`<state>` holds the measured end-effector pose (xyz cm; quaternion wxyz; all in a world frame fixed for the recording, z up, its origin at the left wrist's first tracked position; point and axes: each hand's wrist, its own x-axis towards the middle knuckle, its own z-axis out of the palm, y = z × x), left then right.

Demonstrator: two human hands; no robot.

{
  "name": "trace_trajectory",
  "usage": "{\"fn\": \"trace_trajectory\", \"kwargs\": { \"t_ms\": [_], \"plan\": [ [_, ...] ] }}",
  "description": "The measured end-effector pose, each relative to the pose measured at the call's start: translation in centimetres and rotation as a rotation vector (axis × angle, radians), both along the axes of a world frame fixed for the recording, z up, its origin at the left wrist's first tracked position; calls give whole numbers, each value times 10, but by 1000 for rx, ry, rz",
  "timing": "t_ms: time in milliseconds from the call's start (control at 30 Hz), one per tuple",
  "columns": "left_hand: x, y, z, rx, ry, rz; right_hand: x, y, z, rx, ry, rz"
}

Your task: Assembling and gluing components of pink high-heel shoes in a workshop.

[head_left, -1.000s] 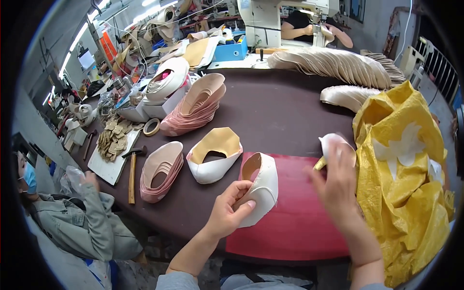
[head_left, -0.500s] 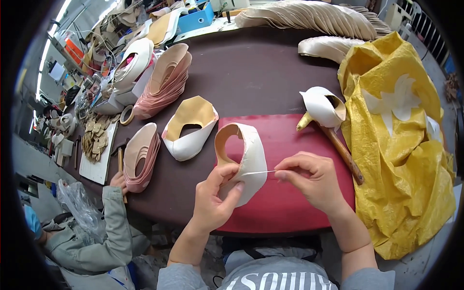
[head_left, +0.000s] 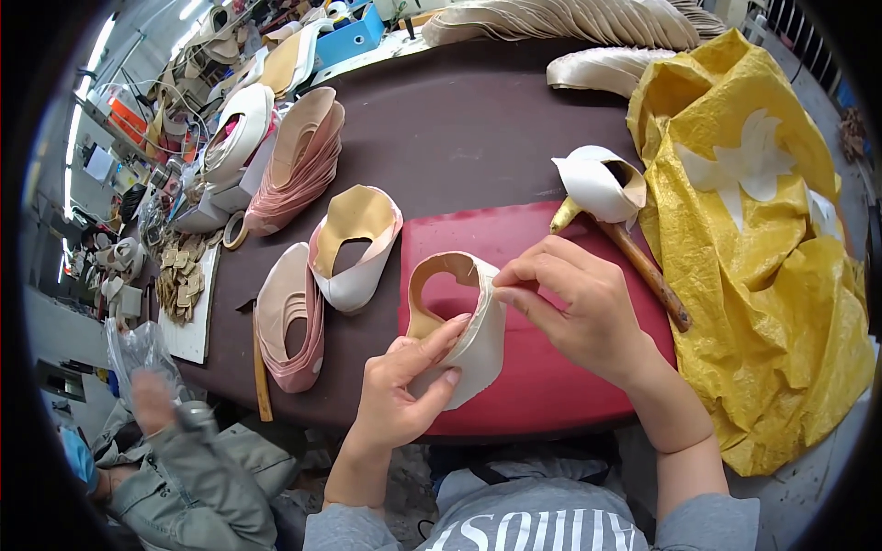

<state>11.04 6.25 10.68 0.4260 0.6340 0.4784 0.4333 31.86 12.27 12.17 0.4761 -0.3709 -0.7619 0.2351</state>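
Observation:
My left hand (head_left: 400, 390) grips a white shoe upper (head_left: 482, 363) with a tan lining, its thumb on the outer side and fingers at the opening. The upper is held tilted above a red mat (head_left: 570, 367). My right hand (head_left: 579, 298) pinches at the far top edge of the upper's opening. A thin white strip (head_left: 482, 308) lies along that edge and runs up to the right fingertips, which partly hide its end. Left of the mat sits another white upper (head_left: 354, 289) with tan lining.
A third white upper (head_left: 588, 174) lies by a wooden-handled tool (head_left: 648, 275), beside a yellow sack (head_left: 763, 303). Pink stacked uppers (head_left: 299, 326) and a hammer (head_left: 261, 367) lie to the left. A co-worker's sleeve (head_left: 202, 477) is at lower left. Pale stacked pieces (head_left: 570, 23) line the back.
My right hand has moved up and slightly left, from the upper's side to its top edge. The strip no longer stretches out sideways. The co-worker's hand has left the hammer, and the pink stack has shifted right.

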Motion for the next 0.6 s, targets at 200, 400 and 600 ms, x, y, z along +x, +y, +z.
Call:
{"fn": "trace_trajectory", "kwargs": {
  "t_ms": [200,400,600],
  "plan": [
    [-9,5,-5,108,64,-130,8,8,0,-188,4,48],
    [-14,4,-4,114,-107,-198,10,14,5,-332,302,130],
    [-6,12,4,97,-122,-352,22,14,-2,-402,246,396]
  ]
}}
